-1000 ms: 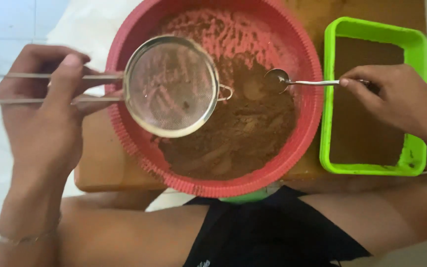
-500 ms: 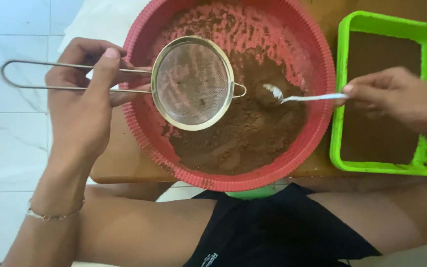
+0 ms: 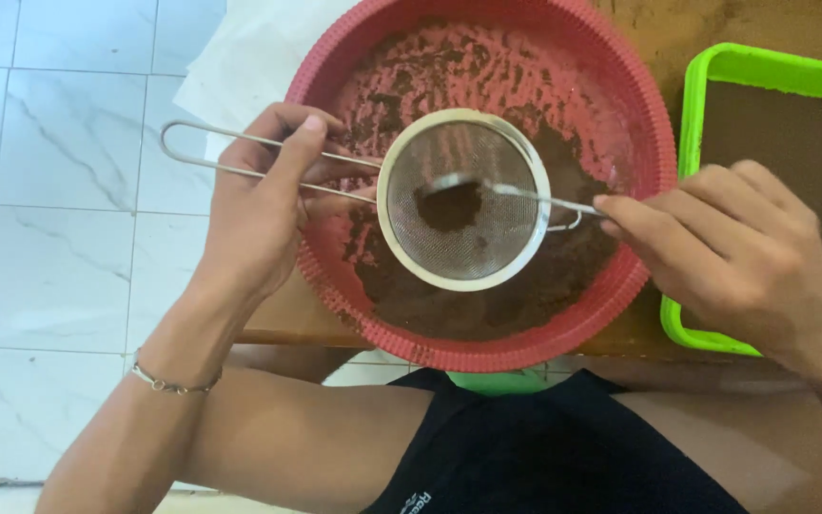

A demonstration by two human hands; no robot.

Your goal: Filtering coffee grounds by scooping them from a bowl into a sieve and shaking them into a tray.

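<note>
While left hand (image 3: 259, 205) grips round mesh sieve (image 3: 463, 198), right hand (image 3: 739, 252) pinches spoon (image 3: 516, 192), brown powder inside

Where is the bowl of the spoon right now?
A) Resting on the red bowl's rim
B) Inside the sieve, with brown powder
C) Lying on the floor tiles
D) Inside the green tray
B: the spoon, held by the right hand, reaches into the sieve, where a dab of brown powder sits on the mesh.
</note>
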